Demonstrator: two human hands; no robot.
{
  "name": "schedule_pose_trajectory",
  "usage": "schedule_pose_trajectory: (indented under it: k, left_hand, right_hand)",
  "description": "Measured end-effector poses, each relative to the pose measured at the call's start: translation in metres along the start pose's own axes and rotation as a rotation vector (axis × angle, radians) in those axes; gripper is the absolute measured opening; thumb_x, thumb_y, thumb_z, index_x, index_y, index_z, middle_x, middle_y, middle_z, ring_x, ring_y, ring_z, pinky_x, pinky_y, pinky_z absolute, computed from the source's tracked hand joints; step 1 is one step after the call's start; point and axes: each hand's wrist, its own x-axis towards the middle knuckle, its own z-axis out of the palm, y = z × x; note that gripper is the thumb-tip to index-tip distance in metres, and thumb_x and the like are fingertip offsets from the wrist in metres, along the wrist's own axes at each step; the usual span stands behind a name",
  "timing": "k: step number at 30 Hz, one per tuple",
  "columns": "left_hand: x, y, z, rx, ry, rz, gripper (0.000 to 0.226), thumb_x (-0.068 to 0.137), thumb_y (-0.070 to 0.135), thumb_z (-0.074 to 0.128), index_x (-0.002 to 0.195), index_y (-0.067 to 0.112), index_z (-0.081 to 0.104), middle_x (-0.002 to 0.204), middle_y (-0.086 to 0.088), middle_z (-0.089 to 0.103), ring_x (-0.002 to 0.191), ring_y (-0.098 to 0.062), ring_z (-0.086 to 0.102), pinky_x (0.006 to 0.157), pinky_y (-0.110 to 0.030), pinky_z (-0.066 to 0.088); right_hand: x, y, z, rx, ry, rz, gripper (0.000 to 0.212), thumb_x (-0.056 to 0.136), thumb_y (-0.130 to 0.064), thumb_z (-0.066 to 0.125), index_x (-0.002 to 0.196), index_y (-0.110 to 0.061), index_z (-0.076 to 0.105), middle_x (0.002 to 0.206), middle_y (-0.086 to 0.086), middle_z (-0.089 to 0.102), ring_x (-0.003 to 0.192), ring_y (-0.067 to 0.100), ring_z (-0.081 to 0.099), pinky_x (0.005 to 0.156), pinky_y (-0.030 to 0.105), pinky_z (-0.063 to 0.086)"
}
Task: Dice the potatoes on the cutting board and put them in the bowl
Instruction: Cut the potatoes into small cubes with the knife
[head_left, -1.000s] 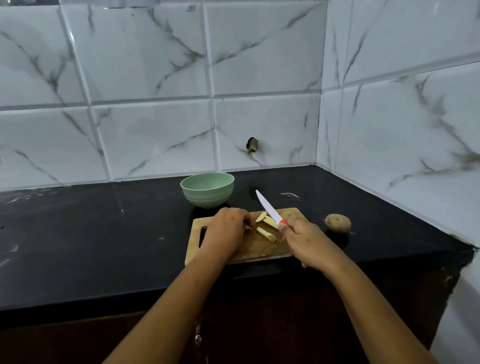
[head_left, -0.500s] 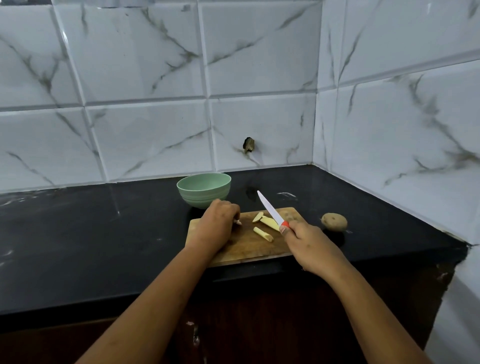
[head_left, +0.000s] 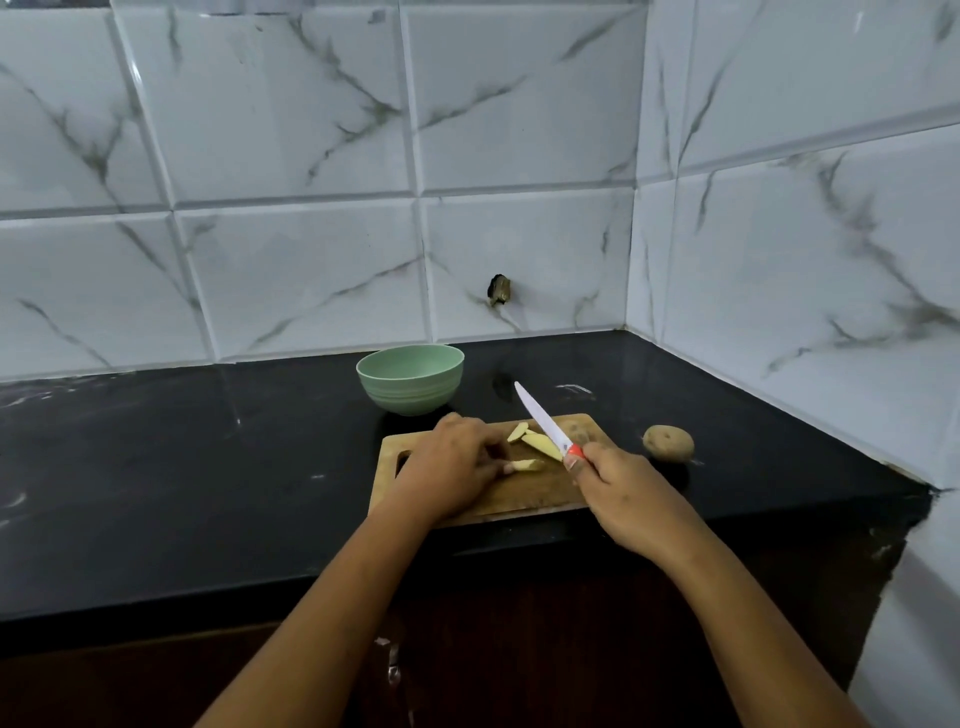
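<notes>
Head view, from the left: a pale green bowl stands on the black counter just beyond the far left corner of the cutting board, and no pieces show in the part of its inside that is visible. The left hand rests on the board's left half, fingers curled down and pinching the left end of a potato strip that lies near the board's middle. Two more cut strips lie just beyond it toward the far edge, under the knife, whose white blade slants up and away. The right hand, at the board's near right corner, is wrapped around the knife's handle. A whole potato, unpeeled, sits on the counter just off the board's right edge. The strips are likely light, stiff and wet on their cut faces, so prone to slide under the blade. Pinning one flat side down near its end, fingertips tucked back, looks soundest, and the dice are probably better scooped than pinched. The whole potato is denser and round, apt to rock until halved. The counter is dark, glossy stone with pale smears, set in a corner of white marble-patterned wall tiles.
</notes>
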Motion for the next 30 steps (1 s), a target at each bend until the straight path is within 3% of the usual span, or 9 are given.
schedule_pose_trajectory:
  k: [3, 6, 12, 19, 25, 30]
  left_hand:
    - [-0.012, 0.005, 0.002, -0.059, 0.11, -0.138, 0.008, 0.085, 0.036, 0.066, 0.09, 0.031, 0.069, 0.091, 0.009, 0.065, 0.088, -0.007, 0.053, 0.08, -0.027, 0.045]
    - [-0.017, 0.009, 0.008, -0.082, 0.196, -0.227, 0.013, 0.085, 0.036, 0.066, 0.096, 0.031, 0.071, 0.094, 0.012, 0.066, 0.09, -0.006, 0.056, 0.082, -0.028, 0.049]
    - [-0.016, 0.012, 0.011, -0.094, 0.179, -0.29, 0.018, 0.086, 0.039, 0.064, 0.101, 0.031, 0.07, 0.102, 0.012, 0.064, 0.1, -0.008, 0.055, 0.089, -0.033, 0.05]
    - [-0.017, 0.014, 0.01, -0.088, 0.191, -0.291, 0.016, 0.087, 0.039, 0.064, 0.098, 0.03, 0.071, 0.097, 0.012, 0.064, 0.096, -0.008, 0.055, 0.088, -0.033, 0.049]
    - [-0.021, 0.012, 0.01, -0.122, 0.197, -0.317, 0.017, 0.086, 0.035, 0.065, 0.101, 0.03, 0.072, 0.098, 0.012, 0.066, 0.098, -0.008, 0.056, 0.087, -0.03, 0.049]
    - [-0.027, 0.008, 0.007, -0.155, 0.253, -0.323, 0.02, 0.085, 0.029, 0.067, 0.105, 0.028, 0.071, 0.099, 0.012, 0.068, 0.086, -0.001, 0.056, 0.079, -0.017, 0.044]
  right_hand:
    - [-0.014, -0.002, -0.002, -0.233, 0.019, -0.032, 0.026, 0.1, -0.044, 0.032, 0.101, -0.027, 0.052, 0.079, -0.009, 0.054, 0.071, 0.01, 0.056, 0.058, 0.029, 0.043]
    - [-0.025, -0.01, -0.004, -0.383, 0.006, -0.042, 0.024, 0.101, -0.044, 0.03, 0.101, -0.029, 0.049, 0.082, -0.009, 0.053, 0.07, 0.008, 0.054, 0.058, 0.027, 0.045]
    - [-0.03, -0.028, -0.015, -0.524, -0.094, -0.048, 0.027, 0.102, -0.039, 0.028, 0.109, -0.026, 0.051, 0.089, -0.006, 0.056, 0.073, 0.01, 0.054, 0.055, 0.025, 0.038]
    - [-0.021, -0.04, -0.016, -0.581, -0.263, 0.056, 0.024, 0.102, -0.03, 0.037, 0.118, -0.023, 0.054, 0.096, -0.003, 0.056, 0.088, 0.016, 0.059, 0.069, 0.03, 0.043]
    - [-0.008, -0.048, -0.002, -0.639, -0.236, 0.077, 0.026, 0.097, -0.023, 0.046, 0.121, -0.022, 0.056, 0.11, -0.001, 0.062, 0.097, 0.019, 0.06, 0.065, 0.031, 0.039]
    - [-0.017, -0.039, 0.001, -0.586, -0.148, 0.003, 0.02, 0.101, -0.029, 0.041, 0.117, -0.022, 0.051, 0.091, -0.003, 0.058, 0.081, 0.014, 0.057, 0.052, 0.026, 0.037]
